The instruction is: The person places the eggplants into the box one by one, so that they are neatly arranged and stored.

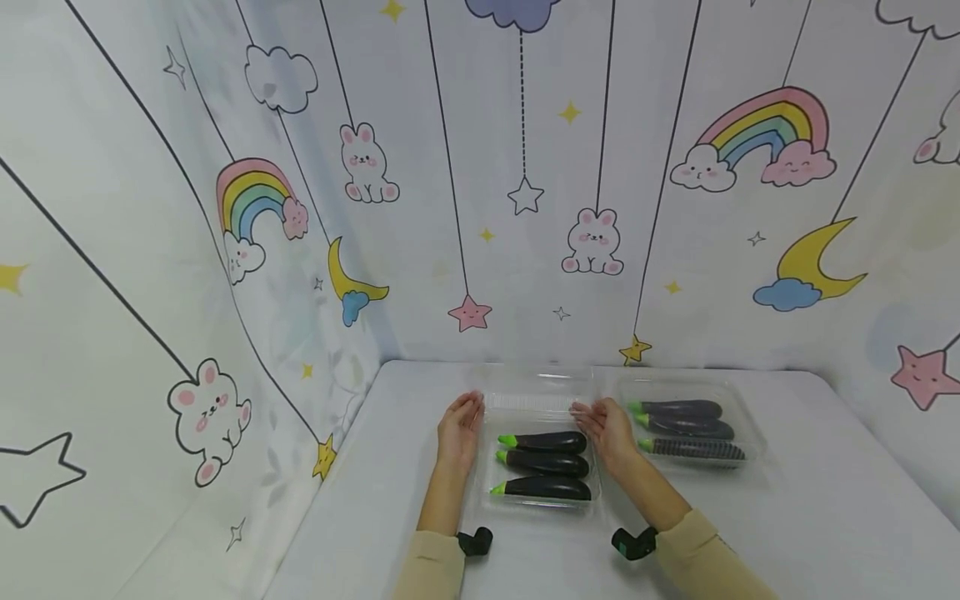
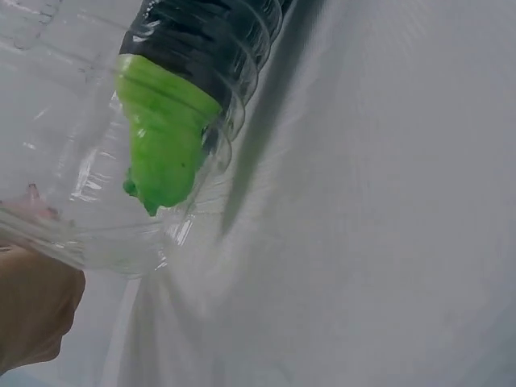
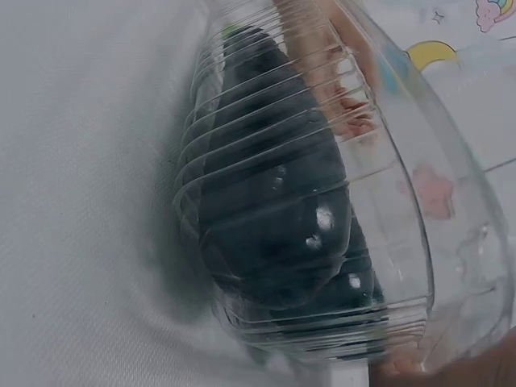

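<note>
In the head view, a clear plastic clamshell box (image 1: pixel 540 502) lies on the table with its lid (image 1: pixel 536 385) raised at the far side. Three dark eggplants (image 1: pixel 543 463) with green stems lie side by side in the base, stems to the left. My left hand (image 1: pixel 459 432) holds the lid's left edge with its fingers. At the opposite edge, my right hand (image 1: pixel 613 433) grips the lid, fingertips showing against the clear plastic. The left wrist view shows a green stem (image 2: pixel 165 133) through the box wall; a dark eggplant body (image 3: pixel 274 185) fills the right wrist view behind ribbed plastic.
To the right stands a second clear box (image 1: pixel 753 425) with three eggplants (image 1: pixel 686 423) inside, seen through its plastic. The white table (image 1: pixel 375 492) meets a patterned cloth backdrop (image 1: pixel 510 275) behind and at the left. Black wrist devices (image 1: pixel 634 543) sit by both cuffs.
</note>
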Action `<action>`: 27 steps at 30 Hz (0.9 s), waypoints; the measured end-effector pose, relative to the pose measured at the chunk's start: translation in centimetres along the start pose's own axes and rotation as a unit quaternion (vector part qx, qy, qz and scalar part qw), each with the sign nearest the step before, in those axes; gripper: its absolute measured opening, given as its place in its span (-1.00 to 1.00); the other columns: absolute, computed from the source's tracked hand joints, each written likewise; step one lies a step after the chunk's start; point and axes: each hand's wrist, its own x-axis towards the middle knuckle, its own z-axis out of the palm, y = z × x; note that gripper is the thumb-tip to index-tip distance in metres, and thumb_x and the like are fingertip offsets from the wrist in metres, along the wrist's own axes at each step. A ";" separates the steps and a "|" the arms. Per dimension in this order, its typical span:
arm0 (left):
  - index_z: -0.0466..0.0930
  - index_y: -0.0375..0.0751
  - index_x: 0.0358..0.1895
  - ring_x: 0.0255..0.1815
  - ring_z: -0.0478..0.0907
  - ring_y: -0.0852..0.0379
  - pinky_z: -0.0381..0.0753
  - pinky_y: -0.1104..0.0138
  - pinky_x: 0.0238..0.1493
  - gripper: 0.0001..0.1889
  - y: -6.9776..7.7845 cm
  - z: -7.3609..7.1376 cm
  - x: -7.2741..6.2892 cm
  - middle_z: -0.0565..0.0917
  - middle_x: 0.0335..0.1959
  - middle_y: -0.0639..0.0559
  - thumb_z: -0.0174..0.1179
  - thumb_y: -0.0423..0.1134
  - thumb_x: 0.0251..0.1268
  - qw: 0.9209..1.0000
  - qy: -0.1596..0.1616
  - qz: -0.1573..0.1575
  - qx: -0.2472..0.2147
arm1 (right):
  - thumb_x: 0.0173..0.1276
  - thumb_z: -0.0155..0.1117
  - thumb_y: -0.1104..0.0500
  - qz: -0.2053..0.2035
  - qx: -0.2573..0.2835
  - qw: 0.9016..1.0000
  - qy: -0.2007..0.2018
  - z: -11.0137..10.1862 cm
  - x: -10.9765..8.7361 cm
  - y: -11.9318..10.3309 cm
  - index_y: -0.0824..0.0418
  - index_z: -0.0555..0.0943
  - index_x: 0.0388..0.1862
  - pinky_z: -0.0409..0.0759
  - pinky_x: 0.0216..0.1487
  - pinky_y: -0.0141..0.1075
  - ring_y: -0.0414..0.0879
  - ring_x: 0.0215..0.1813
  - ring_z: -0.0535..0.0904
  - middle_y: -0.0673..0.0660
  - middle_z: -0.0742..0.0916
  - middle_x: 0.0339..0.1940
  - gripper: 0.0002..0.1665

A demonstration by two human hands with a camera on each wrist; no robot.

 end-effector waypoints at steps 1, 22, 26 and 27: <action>0.38 -0.45 0.18 0.33 0.56 -0.12 0.28 0.09 0.59 -0.78 0.0 0.0 0.0 0.61 0.13 -0.23 -0.02 -0.52 0.59 1.000 0.000 -0.002 0.002 | 0.63 -0.29 0.22 -0.001 -0.002 1.000 -0.005 -0.1 0.0 0.0 0.32 0.35 0.00 0.43 0.51 -0.07 -0.10 0.07 0.76 0.22 0.76 0.09 -0.76; 0.28 -0.57 0.32 0.48 0.44 -0.21 0.33 0.19 0.56 -0.64 0.2 -0.6 0.2 0.58 0.29 -0.33 -0.03 -0.58 0.55 0.997 -0.024 0.003 0.076 | 0.67 -0.03 0.28 -0.019 -0.146 0.989 -0.017 -0.5 0.1 1.0 0.54 0.11 0.60 0.29 0.59 -0.01 0.25 0.57 0.29 0.51 0.37 0.54 -0.34; 0.26 -0.64 0.36 0.52 0.35 -0.28 0.34 0.18 0.54 -0.60 0.3 -0.8 -0.2 0.61 0.26 -0.32 -0.04 -0.61 0.54 0.995 -0.031 0.006 0.095 | 0.69 -0.08 0.26 -0.020 -0.153 0.988 -0.014 -0.7 -0.1 1.2 0.51 0.11 0.60 0.24 0.61 0.04 0.26 0.59 0.26 0.50 0.34 0.55 -0.36; 0.25 -0.65 0.37 0.53 0.33 -0.30 0.34 0.18 0.54 -0.59 0.3 -0.8 -0.3 0.59 0.27 -0.35 -0.04 -0.62 0.54 0.994 -0.033 0.007 0.103 | 0.69 -0.08 0.25 -0.024 -0.162 0.986 -0.014 -0.8 -0.2 1.3 0.52 0.11 0.60 0.25 0.61 0.05 0.27 0.58 0.27 0.50 0.35 0.54 -0.36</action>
